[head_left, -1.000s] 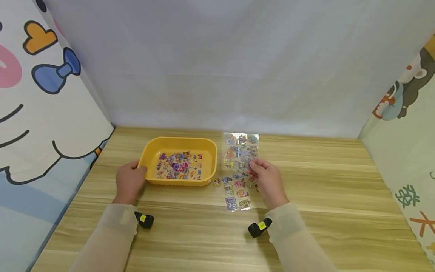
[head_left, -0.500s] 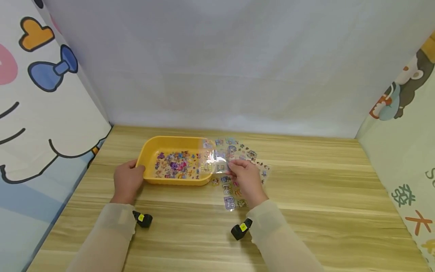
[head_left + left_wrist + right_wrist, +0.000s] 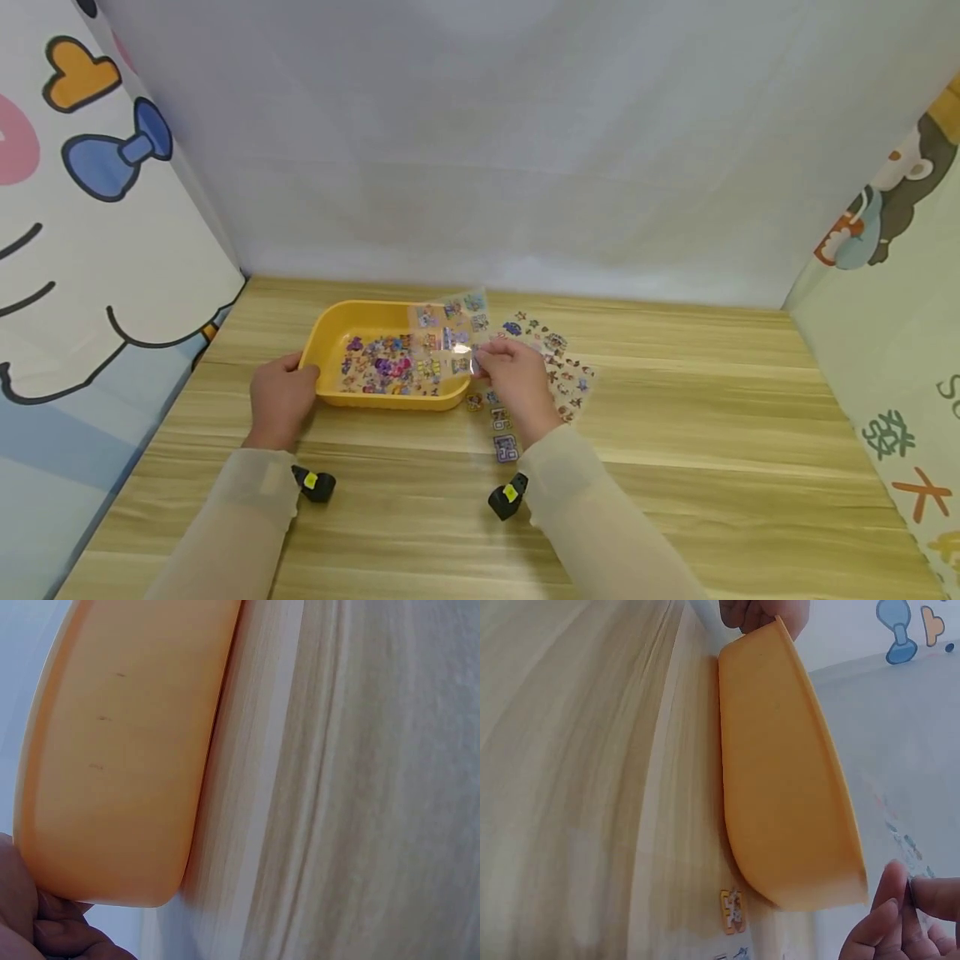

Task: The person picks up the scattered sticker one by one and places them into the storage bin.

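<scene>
On the wall panel at three o'clock, a dark character 發 (image 3: 888, 433) reads clearly, with a red character (image 3: 921, 495) like 大 below it. Digit-like outlines on the sticker sheet (image 3: 506, 448) at five o'clock of the yellow tray (image 3: 390, 312) are too small to read surely.

The right hand (image 3: 516, 383) pinches a clear sticker sheet (image 3: 452, 337) between thumb and fingers near its four-o'clock corner. This sheet slants over the tray's three-o'clock end, its top edge climbing towards one o'clock; foreshortening hides which way its long axis runs, and whether it touches the rim cannot be told.

The left hand (image 3: 281, 400) grips the tray's rim at eight o'clock. The tray sits upright on the wooden tabletop (image 3: 712, 433), long axis from nine to three o'clock, with colourful stickers (image 3: 386, 367) on its floor.

Another sticker sheet (image 3: 582, 384) lies flat at three o'clock of the right hand, which partly covers both flat sheets. Each wrist bears a black device (image 3: 318, 487) with a yellow patch.
</scene>
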